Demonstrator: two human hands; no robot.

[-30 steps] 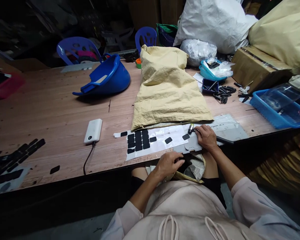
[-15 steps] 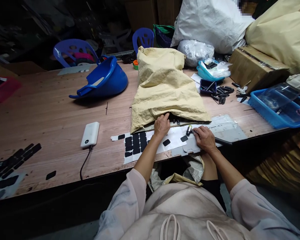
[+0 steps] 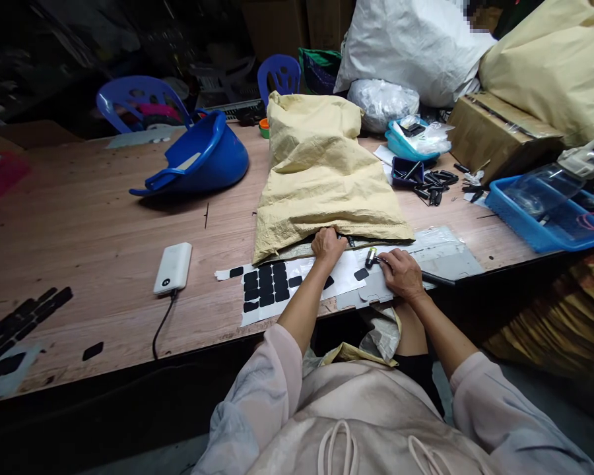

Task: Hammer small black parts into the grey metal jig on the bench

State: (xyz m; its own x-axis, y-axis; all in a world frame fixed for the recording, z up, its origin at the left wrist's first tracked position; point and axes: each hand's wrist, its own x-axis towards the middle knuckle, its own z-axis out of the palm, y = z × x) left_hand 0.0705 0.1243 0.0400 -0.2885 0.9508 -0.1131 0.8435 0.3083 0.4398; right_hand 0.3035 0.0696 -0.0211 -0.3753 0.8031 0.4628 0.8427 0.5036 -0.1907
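1. Closest to the body, the right hand [image 3: 402, 274] lies over a gray sheet [image 3: 448, 254] at the table's front edge, its fingers curled round the thin shaft of a hammer-like tool [image 3: 371, 257].
2. The tool's dark and yellowish head juts out just left of those fingertips; a black handle end shows past the hand's other side.
3. Left of both hands, black patches [image 3: 266, 285] sit in columns on white paper [image 3: 351, 269], and the left forearm crosses above the paper.
4. Farther left, a white device [image 3: 173, 268] with a dark cable lies on the wooden tabletop.
5. A little deeper in, the left hand [image 3: 329, 244] reaches into the near mouth of a yellow sack [image 3: 327, 178]; its fingertips are hidden, so one cannot tell whether they grip anything.
6. Small dark pieces [image 3: 351, 241] show in that opening, just right of the left hand.
7. The sack's body spreads directly beyond that hand.
8. Beside the sack, a blue basin [image 3: 222, 152] tilts at left.
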